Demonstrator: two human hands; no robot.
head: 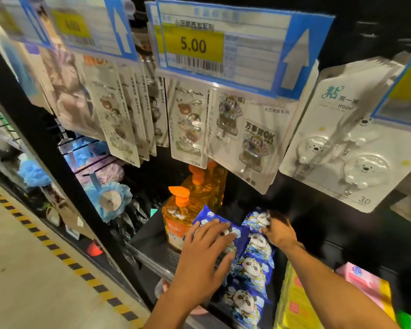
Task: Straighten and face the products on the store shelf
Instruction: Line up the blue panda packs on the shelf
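Reaching forward and down, both bare forearms extend into a black shelf tray on the lower tier.

Left hand: palm down, fingers spread and nearly straight, laid flat across a tilted blue packet; thumb splayed to the right, pressing the packets below. No closed grasp, only flat contact.

Right hand: wrist bent inward, fingers curled onto the upper edge of the rearmost panda packet and gripping it; the fingertips are blurred.

Row of panda packets: glossy, crinkled blue film pouches with a white cartoon panda face, standing one behind another from the tray front to the back. The tilted packet lies askew on the row's left rear, touching an orange pump bottle.

Orange pump bottles: clear plastic, amber liquid, orange pump heads, lined up just left of the packets.

Hook cards: flat white card with clear moulded blisters and cartoon figures, hanging above on pegs; a larger bear hook card to the right.

Price label: blue-framed card with a yellow panel, reading 5.00.

Bath puffs: ruffled blue and lilac mesh, left bay.

Yellow packs and a pink pack: smooth wrapping, right of the row.
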